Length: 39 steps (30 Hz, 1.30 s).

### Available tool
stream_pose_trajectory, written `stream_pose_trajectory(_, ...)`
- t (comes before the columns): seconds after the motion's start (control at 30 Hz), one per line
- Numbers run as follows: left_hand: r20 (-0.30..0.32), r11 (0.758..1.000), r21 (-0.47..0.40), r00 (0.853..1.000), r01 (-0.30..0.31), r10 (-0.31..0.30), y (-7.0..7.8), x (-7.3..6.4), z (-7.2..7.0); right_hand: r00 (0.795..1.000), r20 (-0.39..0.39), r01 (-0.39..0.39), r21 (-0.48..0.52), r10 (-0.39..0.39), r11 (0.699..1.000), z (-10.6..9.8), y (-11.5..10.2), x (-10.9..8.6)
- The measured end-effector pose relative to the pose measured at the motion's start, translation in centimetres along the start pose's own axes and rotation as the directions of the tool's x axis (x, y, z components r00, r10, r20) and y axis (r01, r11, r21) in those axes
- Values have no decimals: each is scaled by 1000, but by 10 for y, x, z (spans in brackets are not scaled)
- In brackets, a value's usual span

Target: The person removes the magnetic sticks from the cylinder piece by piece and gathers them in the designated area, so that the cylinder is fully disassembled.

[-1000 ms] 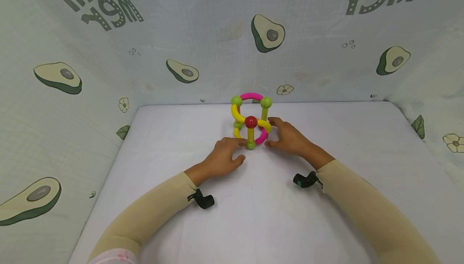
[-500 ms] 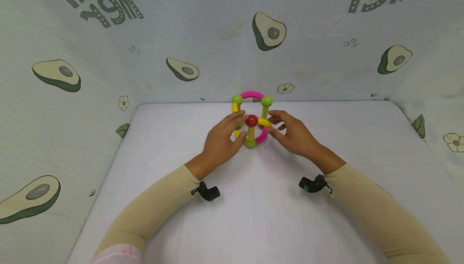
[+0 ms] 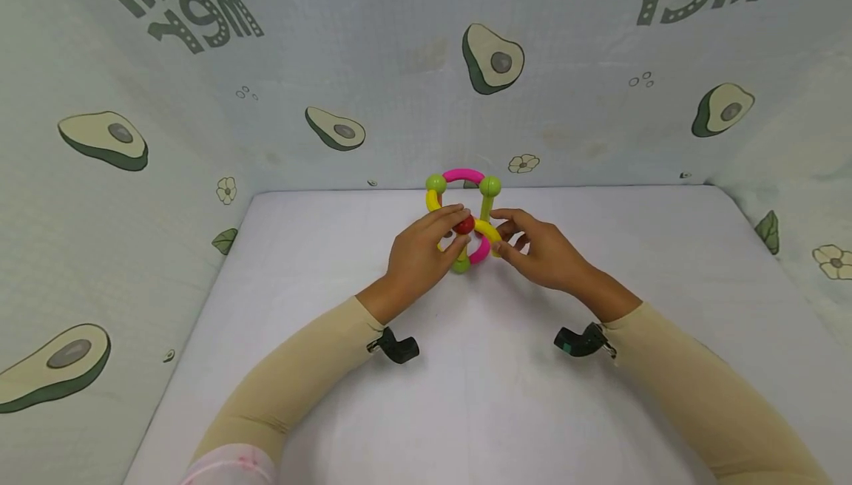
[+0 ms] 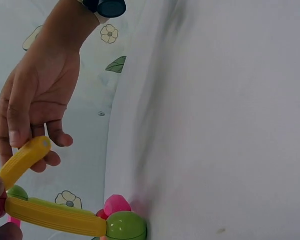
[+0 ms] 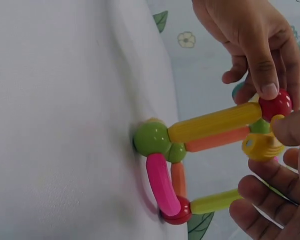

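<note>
A frame of magnetic balls and sticks stands at the far middle of the table in the head view. My left hand (image 3: 422,248) pinches the red ball (image 5: 276,103) on top of an upright yellow stick (image 5: 215,121). The fingertips of my right hand (image 3: 546,252) hold the curved yellow stick (image 4: 27,157), which reaches out from that red ball. Its outer end sits free of any ball in the left wrist view. Below are a green ball (image 5: 152,138) and a curved pink stick (image 5: 162,185). Left-hand fingers hide part of the near-left side.
A white cloth covers the table (image 3: 466,396). Behind it hangs a sheet (image 3: 399,63) printed with avocados, close to the frame's far side. Two green balls joined by a pink arch (image 3: 464,174) top the back of the frame. Black wrist cameras (image 3: 399,348) jut from both sleeves.
My left hand has risen from beside the frame's base to the red ball and taken hold of it. My right fingers have closed on the curved yellow stick, whose outer end has swung down.
</note>
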<state>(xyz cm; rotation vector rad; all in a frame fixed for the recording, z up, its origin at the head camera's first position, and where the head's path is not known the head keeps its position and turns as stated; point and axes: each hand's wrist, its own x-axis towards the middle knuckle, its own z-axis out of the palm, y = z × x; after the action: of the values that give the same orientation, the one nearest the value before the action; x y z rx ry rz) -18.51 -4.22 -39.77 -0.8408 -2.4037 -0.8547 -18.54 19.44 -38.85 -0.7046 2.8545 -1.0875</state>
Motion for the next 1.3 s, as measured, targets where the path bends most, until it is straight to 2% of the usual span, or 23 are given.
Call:
stream_pose_trajectory(0.1, -2, 1000, 7, 1000, 14, -14, 1, 1, 1, 1000, 16, 10, 24, -11, 1000, -3, -1, -5)
stream_pose_trajectory(0.33, -5, 999, 10, 999, 38, -38, 3, 2, 3, 995, 46, 88, 81, -92, 993, -9, -2, -13)
stream_pose_trajectory(0.43, -9, 999, 1, 999, 42, -42, 4, 2, 3, 994, 54, 93, 84, -98, 992, -9, -3, -14)
stream_pose_trajectory(0.6, -10, 999, -3, 999, 46, -46, 5, 2, 4, 992, 45, 112, 90, -116, 990, -6, -2, -14)
stream_pose_trajectory(0.83, -14, 999, 5, 999, 45, -45, 6, 2, 4, 982, 15, 182, 146, -186, 972, 0, 0, -10)
stream_pose_trajectory(1.07, -30, 999, 11, 999, 31, -31, 6, 3, 5, 977, 2, 210, 107, -212, 972, 4, -8, -6)
stream_pose_trajectory(1.3, -28, 1000, 16, 999, 17, -17, 5, 3, 5, 969, -7, 248, 63, -248, 967, -2, -2, -5)
